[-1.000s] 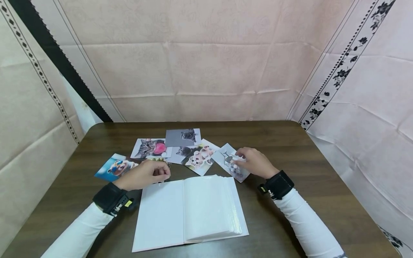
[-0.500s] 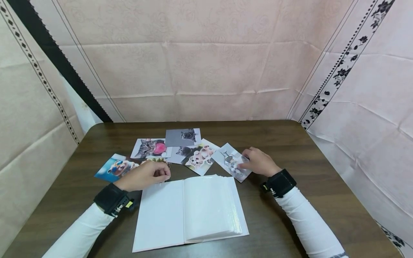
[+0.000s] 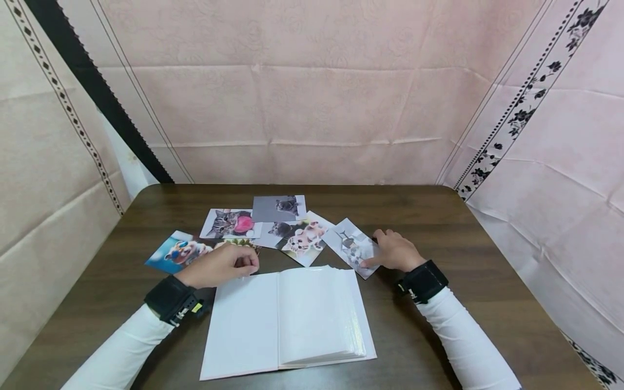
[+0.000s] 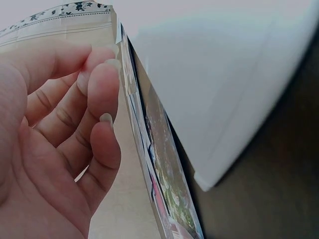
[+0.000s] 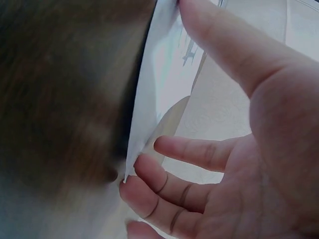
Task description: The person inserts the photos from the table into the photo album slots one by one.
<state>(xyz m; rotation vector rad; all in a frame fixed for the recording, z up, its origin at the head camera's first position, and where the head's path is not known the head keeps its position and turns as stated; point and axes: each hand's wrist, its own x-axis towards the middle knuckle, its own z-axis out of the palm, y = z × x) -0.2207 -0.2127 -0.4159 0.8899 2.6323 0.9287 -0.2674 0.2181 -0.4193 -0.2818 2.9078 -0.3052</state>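
An open white photo album (image 3: 287,319) lies in front of me on the dark wooden table (image 3: 487,281). My left hand (image 3: 246,264) rests by the album's top left corner, fingers (image 4: 99,94) loosely curled and holding nothing. My right hand (image 3: 377,250) is on a grey-and-white animal photo (image 3: 348,244) just right of the album's far edge. In the right wrist view the thumb (image 5: 219,40) sits at one edge of this photo (image 5: 164,74) and the fingers (image 5: 169,189) curl at its corner, gripping it across.
Several more photos lie spread behind the album: a dog on blue (image 3: 175,252), a cat with a pink bubble (image 3: 231,223), a grey cat picture (image 3: 279,208) and a puppy picture (image 3: 302,238). Pink cloth walls (image 3: 312,97) close in the table's back and sides.
My right hand has slid right and toward me along the photo, thumb now stretched along its near edge. The left hand has stayed where it was.
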